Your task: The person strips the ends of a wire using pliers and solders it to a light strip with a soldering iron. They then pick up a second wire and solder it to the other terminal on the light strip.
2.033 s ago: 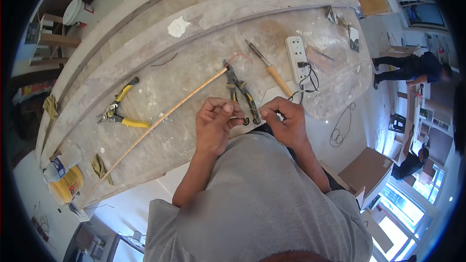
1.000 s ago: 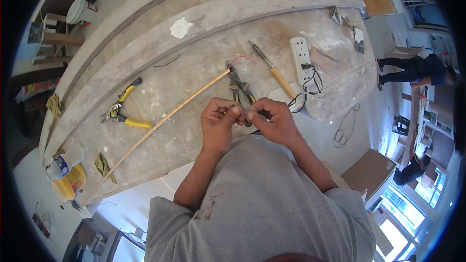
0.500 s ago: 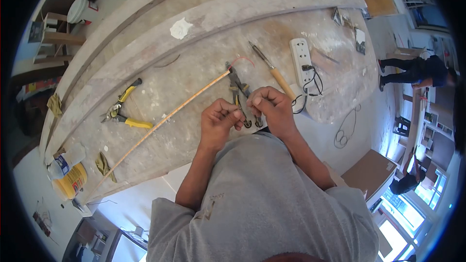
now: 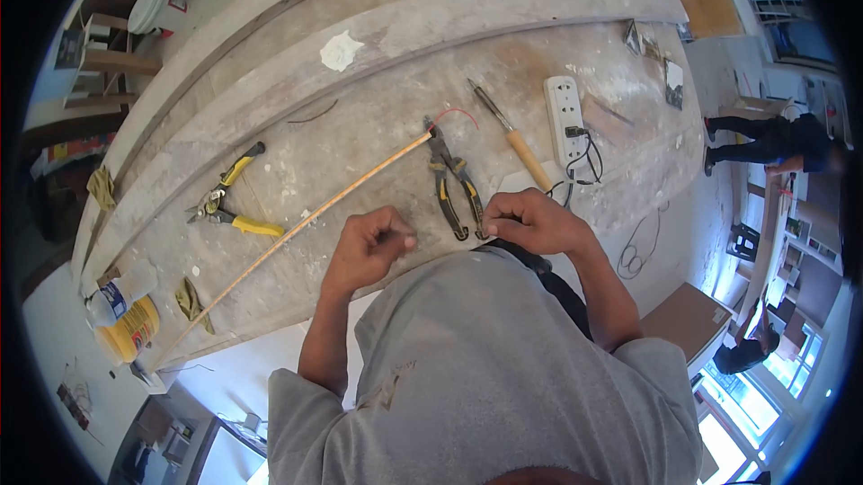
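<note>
My left hand hovers over the near table edge, its fingers curled together; anything between them is too small to make out. My right hand is also closed, thumb against fingers, beside the handle ends of black-and-yellow pliers. Those pliers lie with handles toward me. A long thin orange strip runs from the pliers' jaws to the lower left, and a thin red wire curves at its upper end. A soldering iron with a wooden handle lies right of the pliers. Yellow-handled snips rest at left.
A white power strip with a black plug and cord lies at right. Long curved pieces cross the far side of the table. A bottle and a yellow container are at lower left. Two people are farther off at right.
My hands have moved apart: the left to the left and slightly down, the right slightly right and down. More of the pliers' handles now shows.
</note>
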A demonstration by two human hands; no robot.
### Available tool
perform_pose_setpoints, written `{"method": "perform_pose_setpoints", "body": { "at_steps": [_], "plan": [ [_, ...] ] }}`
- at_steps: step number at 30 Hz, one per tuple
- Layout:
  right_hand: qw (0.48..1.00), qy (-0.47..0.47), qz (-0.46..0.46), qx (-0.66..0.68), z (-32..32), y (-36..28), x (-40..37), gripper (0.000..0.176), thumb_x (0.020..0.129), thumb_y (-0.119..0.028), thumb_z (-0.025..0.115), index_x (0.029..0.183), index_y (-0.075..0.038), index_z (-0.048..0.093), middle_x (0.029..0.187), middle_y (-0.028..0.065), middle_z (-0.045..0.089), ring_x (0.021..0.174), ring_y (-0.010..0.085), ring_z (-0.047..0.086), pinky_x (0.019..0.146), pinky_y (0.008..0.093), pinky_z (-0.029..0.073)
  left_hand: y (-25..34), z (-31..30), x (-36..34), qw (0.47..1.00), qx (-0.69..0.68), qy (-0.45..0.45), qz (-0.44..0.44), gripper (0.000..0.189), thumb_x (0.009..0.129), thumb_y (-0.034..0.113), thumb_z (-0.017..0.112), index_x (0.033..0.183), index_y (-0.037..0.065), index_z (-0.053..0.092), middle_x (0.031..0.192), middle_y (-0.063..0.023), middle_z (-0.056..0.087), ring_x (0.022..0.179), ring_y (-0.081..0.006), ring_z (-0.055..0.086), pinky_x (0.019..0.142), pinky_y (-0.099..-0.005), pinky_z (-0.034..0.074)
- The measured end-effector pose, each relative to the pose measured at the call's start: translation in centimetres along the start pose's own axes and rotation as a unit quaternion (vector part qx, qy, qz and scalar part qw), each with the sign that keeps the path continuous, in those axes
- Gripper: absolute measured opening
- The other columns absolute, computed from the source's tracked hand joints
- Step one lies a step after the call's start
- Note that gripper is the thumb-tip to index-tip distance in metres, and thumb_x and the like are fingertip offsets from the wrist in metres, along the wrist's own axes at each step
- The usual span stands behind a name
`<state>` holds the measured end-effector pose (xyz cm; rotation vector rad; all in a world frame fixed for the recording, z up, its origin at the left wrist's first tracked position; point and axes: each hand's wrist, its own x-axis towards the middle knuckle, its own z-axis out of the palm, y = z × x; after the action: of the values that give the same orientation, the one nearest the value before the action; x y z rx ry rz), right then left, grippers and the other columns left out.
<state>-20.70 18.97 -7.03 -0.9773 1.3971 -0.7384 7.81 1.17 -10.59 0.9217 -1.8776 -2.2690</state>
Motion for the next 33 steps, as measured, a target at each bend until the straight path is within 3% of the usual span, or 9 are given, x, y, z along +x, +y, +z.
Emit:
{"method": "perform_pose_setpoints", "body": {
  "at_steps": [3, 5, 7, 10, 14, 19, 21, 24, 33],
  "plan": [
    [0.980, -0.009, -0.013, -0.197, 0.6, -1.4, 0.4, 0.011, 0.103, -0.014, 0.070, 0.102, -0.004, 0.070, 0.084, 0.0120, 0.073, 0.078, 0.0309, 0.073, 0.073, 0.0429, 0.055, 0.5, -0.3, -0.4, 0.998, 0.023, -0.053, -0.018, 0.018, 0.095, 0.000, 0.080, 0.112, 0.001, 0.074, 0.094, -0.0042, 0.076, 0.083, -0.0104, 0.069, 0.076, -0.0295, 0.056],
    [0.979, -0.004, -0.017, -0.204, 1.4, -2.1, 1.1, 0.010, 0.102, -0.015, 0.070, 0.101, -0.005, 0.069, 0.086, 0.0141, 0.073, 0.082, 0.0360, 0.072, 0.074, 0.0460, 0.055, 2.2, 0.7, -0.2, 0.998, 0.038, -0.049, -0.013, 0.024, 0.094, 0.001, 0.081, 0.117, 0.001, 0.074, 0.099, -0.0066, 0.078, 0.087, -0.0137, 0.071, 0.079, -0.0306, 0.057],
    [0.977, 0.001, -0.022, -0.213, 2.1, -2.5, 2.0, 0.009, 0.101, -0.015, 0.070, 0.101, -0.006, 0.069, 0.088, 0.0163, 0.073, 0.085, 0.0411, 0.072, 0.075, 0.0490, 0.055, 3.9, 2.9, 0.7, 0.967, 0.182, 0.058, 0.170, 0.033, 0.093, 0.004, 0.081, 0.125, 0.002, 0.074, 0.110, -0.0133, 0.078, 0.096, -0.0241, 0.075, 0.084, -0.0343, 0.059],
    [0.978, 0.021, -0.014, -0.207, 2.6, -2.8, 2.9, 0.017, 0.103, -0.020, 0.068, 0.097, -0.004, 0.066, 0.086, 0.0180, 0.073, 0.090, 0.0429, 0.073, 0.079, 0.0554, 0.053, 3.3, 4.9, 1.4, 0.976, 0.151, 0.054, 0.147, 0.028, 0.094, 0.007, 0.079, 0.121, 0.002, 0.074, 0.104, -0.0168, 0.078, 0.090, -0.0335, 0.076, 0.081, -0.0393, 0.059],
    [0.963, -0.001, -0.008, -0.268, 1.8, -3.3, 3.3, 0.012, 0.102, -0.016, 0.068, 0.098, -0.005, 0.066, 0.088, 0.0165, 0.073, 0.089, 0.0428, 0.073, 0.080, 0.0534, 0.054, 3.1, 5.0, 1.4, 0.989, 0.137, 0.025, 0.046, 0.020, 0.095, 0.007, 0.078, 0.114, 0.002, 0.075, 0.094, -0.0152, 0.078, 0.081, -0.0343, 0.075, 0.075, -0.0410, 0.058],
    [0.954, 0.054, -0.050, -0.289, -1.2, -1.3, 3.4, 0.010, 0.101, -0.013, 0.070, 0.107, -0.005, 0.069, 0.093, 0.0159, 0.073, 0.090, 0.0435, 0.071, 0.082, 0.0516, 0.056, 3.1, 3.9, 1.4, 0.987, 0.127, 0.092, 0.036, 0.009, 0.094, 0.001, 0.074, 0.103, 0.002, 0.074, 0.081, -0.0114, 0.073, 0.068, -0.0201, 0.067, 0.064, -0.0336, 0.051],
    [0.878, 0.324, -0.058, -0.348, -1.9, -0.3, 3.8, 0.018, 0.100, -0.013, 0.073, 0.113, -0.002, 0.069, 0.101, 0.0208, 0.072, 0.094, 0.0452, 0.070, 0.084, 0.0520, 0.056, 2.7, 3.6, 1.9, 0.983, 0.111, 0.142, 0.019, 0.009, 0.094, 0.001, 0.073, 0.103, 0.002, 0.074, 0.080, -0.0110, 0.072, 0.068, -0.0180, 0.066, 0.064, -0.0332, 0.051],
    [0.817, 0.384, 0.016, -0.430, -2.2, 0.3, 4.6, 0.023, 0.099, -0.013, 0.075, 0.116, 0.002, 0.068, 0.106, 0.0253, 0.069, 0.098, 0.0465, 0.069, 0.087, 0.0520, 0.055, 1.7, 3.8, 3.9, 0.966, 0.094, 0.240, 0.033, 0.008, 0.095, 0.001, 0.072, 0.103, 0.002, 0.074, 0.080, -0.0105, 0.072, 0.066, -0.0168, 0.064, 0.063, -0.0327, 0.050],
    [0.869, 0.341, 0.094, -0.346, -2.3, 1.8, 3.6, 0.027, 0.098, -0.016, 0.077, 0.117, 0.000, 0.066, 0.106, 0.0218, 0.067, 0.096, 0.0404, 0.070, 0.085, 0.0505, 0.056, 0.7, 6.1, 7.0, 0.932, 0.148, 0.325, 0.064, 0.010, 0.098, 0.005, 0.075, 0.107, 0.004, 0.071, 0.085, -0.0153, 0.076, 0.070, -0.0275, 0.074, 0.066, -0.0373, 0.058]
  ]
}}
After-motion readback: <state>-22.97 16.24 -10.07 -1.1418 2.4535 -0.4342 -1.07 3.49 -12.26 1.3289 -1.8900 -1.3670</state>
